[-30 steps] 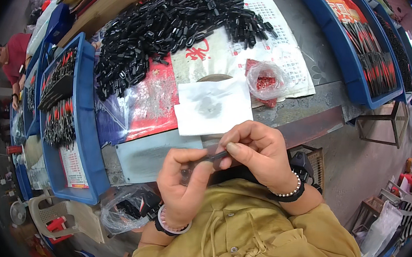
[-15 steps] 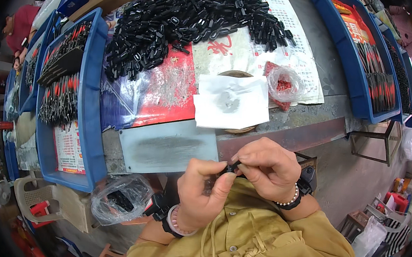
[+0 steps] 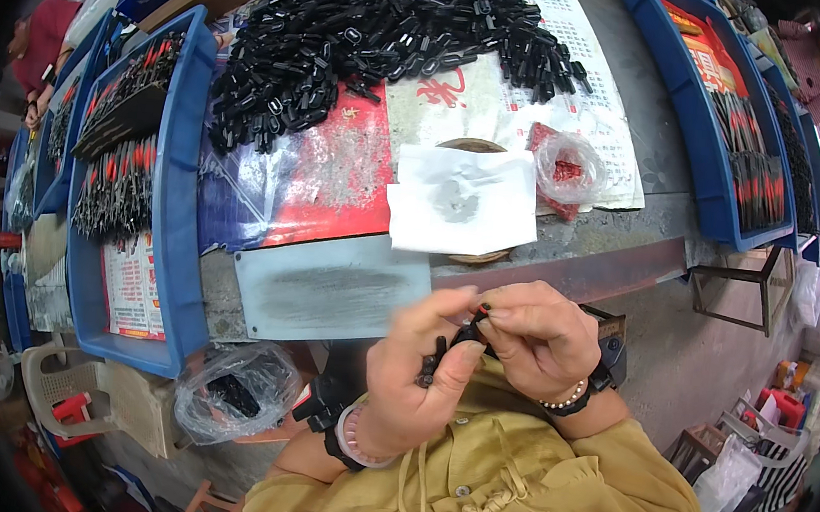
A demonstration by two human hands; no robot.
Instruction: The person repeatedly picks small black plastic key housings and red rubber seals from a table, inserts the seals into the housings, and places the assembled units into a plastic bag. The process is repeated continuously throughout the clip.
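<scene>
My left hand (image 3: 407, 376) is closed around small black plastic parts (image 3: 432, 360), their ends showing between thumb and palm; its raised index finger is slightly blurred. Against it, my right hand (image 3: 543, 338) pinches at a small black piece (image 3: 469, 331), with a speck of red at its fingertips. Both hands meet in front of my body, just off the bench edge. Beyond them a white sheet of paper (image 3: 466, 202) with a grey smudge lies on a round board. Beside the paper, a clear plastic bag (image 3: 569, 168) holds tiny red parts.
A heap of black plastic parts (image 3: 352, 45) covers the far bench. Blue trays (image 3: 191, 263) of black pieces with red tips stand at left, and another blue tray (image 3: 685, 115) at right. A grey plate (image 3: 332, 288) lies at the near edge; a clear bag (image 3: 241, 393) hangs below. Another person (image 3: 44, 48) is far left.
My left hand has turned and its index finger has lifted, exposing more black parts in its grip. A red speck now shows at my right fingertips.
</scene>
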